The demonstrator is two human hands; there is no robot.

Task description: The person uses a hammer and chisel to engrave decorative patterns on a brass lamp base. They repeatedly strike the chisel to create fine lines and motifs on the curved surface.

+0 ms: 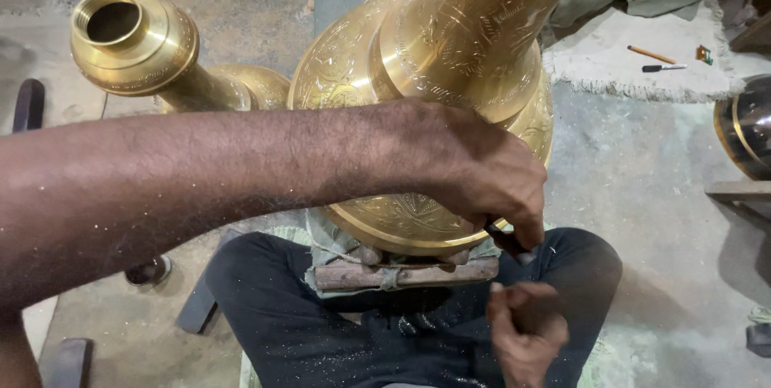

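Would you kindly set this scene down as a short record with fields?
setting: workshop floor, person seated cross-legged
main object: large engraved brass vase, propped on a wooden block in the lap
left hand: reaches across, pressing a small dark tool to the vase's lower rim
right hand: loosely curled below it; contents unclear
nearby: second brass vase behind; pencils on a pale mat

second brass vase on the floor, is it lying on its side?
No, the second vase stands upright behind the left arm, its open mouth facing up.
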